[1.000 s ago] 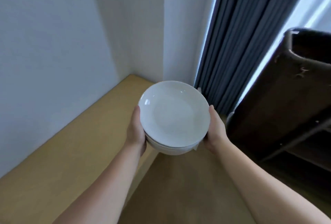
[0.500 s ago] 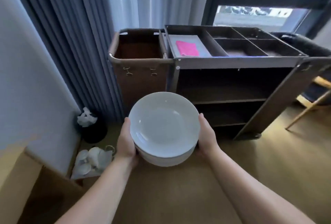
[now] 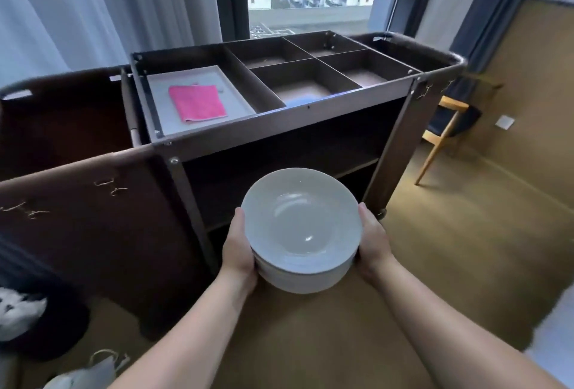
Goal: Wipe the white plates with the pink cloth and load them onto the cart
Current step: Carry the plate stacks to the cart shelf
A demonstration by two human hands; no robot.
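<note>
I carry a stack of white plates (image 3: pixel 301 227) in front of me at waist height. My left hand (image 3: pixel 237 252) grips the stack's left side and my right hand (image 3: pixel 372 242) grips its right side, fingers under the stack and hidden. Right ahead stands the dark brown cart (image 3: pixel 279 130) with open shelves below and divided compartments on top. The pink cloth (image 3: pixel 197 102) lies folded on a grey tray (image 3: pixel 239 99) in the top left compartment.
A brown fabric bag (image 3: pixel 77 202) hangs on the cart's left end. A black bin with white rubbish (image 3: pixel 21 320) and a white bag (image 3: pixel 90 373) sit on the floor at left. A wooden chair (image 3: pixel 447 127) stands at right, a window behind the cart.
My view has swung from the wall corner round to the cart, which is now much nearer. Both hands still hold the plate stack the same way.
</note>
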